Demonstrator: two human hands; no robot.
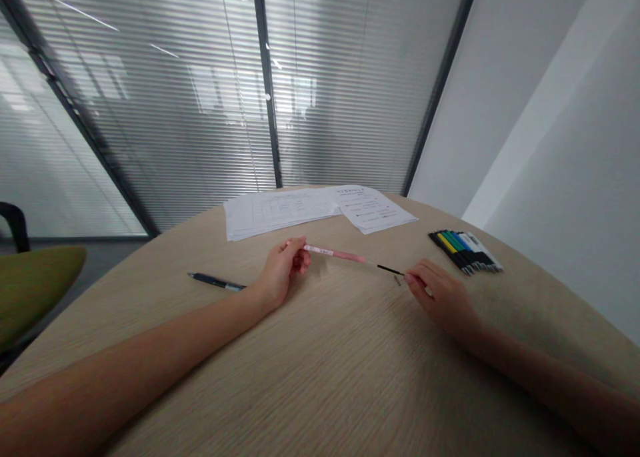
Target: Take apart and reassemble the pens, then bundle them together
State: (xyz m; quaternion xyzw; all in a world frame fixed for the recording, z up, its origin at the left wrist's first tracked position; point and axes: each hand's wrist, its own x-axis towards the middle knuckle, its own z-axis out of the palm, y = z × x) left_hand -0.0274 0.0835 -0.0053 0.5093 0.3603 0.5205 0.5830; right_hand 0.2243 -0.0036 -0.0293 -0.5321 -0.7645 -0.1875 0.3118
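Note:
My left hand is closed, pinching the far end of a pink pen barrel above the table. Out of the barrel's other end runs a thin pen refill, clear near the barrel and black further along. The fingertips of my right hand are closed on the refill's black end. Barrel and refill lie in one line between both hands. Just left of my right fingertips is a small dark mark or piece on the table, too small to name. A black pen lies left of my left hand, partly hidden by the wrist.
Printed paper sheets lie at the back of the round wooden table. Several coloured pens or markers form a row beyond my right hand. A green chair stands at the left. Blinds and a white wall are behind.

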